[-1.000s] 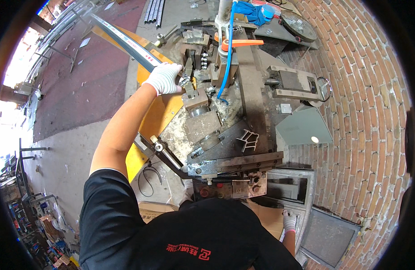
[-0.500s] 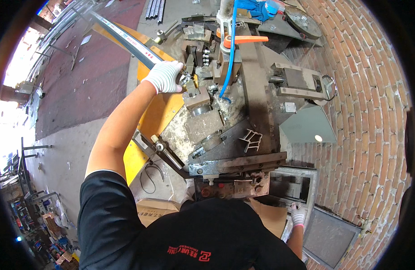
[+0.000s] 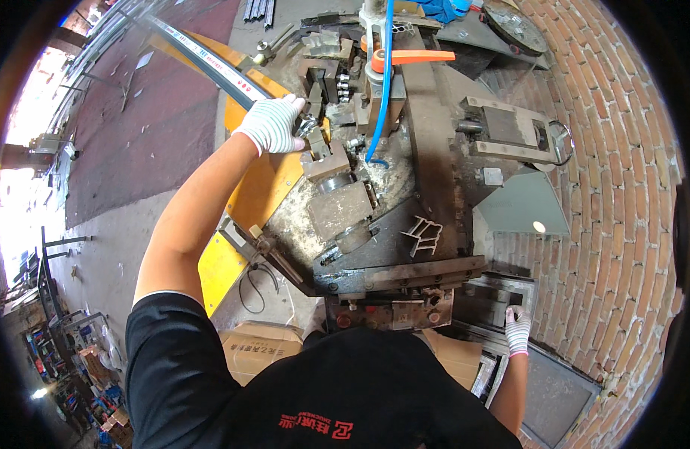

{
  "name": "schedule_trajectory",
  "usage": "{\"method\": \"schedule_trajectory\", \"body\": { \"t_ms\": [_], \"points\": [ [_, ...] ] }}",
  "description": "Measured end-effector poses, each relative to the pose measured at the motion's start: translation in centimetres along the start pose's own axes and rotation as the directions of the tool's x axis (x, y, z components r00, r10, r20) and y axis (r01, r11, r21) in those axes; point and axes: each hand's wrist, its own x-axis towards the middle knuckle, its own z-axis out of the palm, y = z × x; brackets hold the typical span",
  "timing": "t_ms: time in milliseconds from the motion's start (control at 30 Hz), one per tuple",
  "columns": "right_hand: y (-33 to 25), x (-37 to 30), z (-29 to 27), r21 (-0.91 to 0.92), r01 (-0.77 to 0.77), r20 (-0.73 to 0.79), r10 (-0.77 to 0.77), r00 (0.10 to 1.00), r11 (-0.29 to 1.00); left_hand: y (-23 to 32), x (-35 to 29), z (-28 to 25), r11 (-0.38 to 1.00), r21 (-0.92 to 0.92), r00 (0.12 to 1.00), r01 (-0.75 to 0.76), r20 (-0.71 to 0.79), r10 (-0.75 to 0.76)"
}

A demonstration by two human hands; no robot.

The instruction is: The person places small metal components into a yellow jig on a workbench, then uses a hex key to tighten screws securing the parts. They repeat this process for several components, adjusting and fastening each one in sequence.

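Observation:
In a white striped glove, my left hand (image 3: 274,126) is closed round the near end of a long metal profile (image 3: 221,71). The profile slopes up and away to the left, with a printed film strip along it. Right beside the hand are the steel clamping blocks (image 3: 326,161) of a machine. My right hand (image 3: 518,331), also gloved, reaches low on the right over a grey metal frame (image 3: 530,292), fingers stretched forward; I see nothing in it. A short cut-off piece of profile (image 3: 423,236) lies on the dark machine plate (image 3: 386,243).
An orange lever (image 3: 416,57) and a blue hose (image 3: 382,97) rise at the machine's far side. Yellow plates (image 3: 259,191) flank it on the left. A control panel (image 3: 390,314) and cardboard (image 3: 259,348) sit close to my body. A brick wall (image 3: 607,187) bounds the right.
My right hand has moved forward and slightly right over the grey frame. My left hand keeps its hold on the profile. The whole view has shifted a little.

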Motion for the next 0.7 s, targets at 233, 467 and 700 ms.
{"method": "schedule_trajectory", "body": {
  "t_ms": [233, 467, 700],
  "points": [
    [-1.2, -1.9, 1.7, 0.061, -0.044, 0.032, 0.042, 0.999, 0.997, 0.3, 0.1, 0.1, 1.000, 0.019, 0.999, 0.021, 0.032, -0.022],
    [-1.5, -2.5, 1.0, -0.007, -0.063, 0.004, 0.063, 0.998, 0.998, 0.3, -0.3, 0.8, 1.000, -0.004, 0.997, -0.008, -0.082, 0.008],
    [-2.5, 1.5, -1.1, -0.291, 0.032, -0.033, -0.044, 0.999, 0.956, 0.6, -0.9, 0.2, 0.997, -0.075, 0.992, -0.021, -0.124, 0.011]
  ]
}}
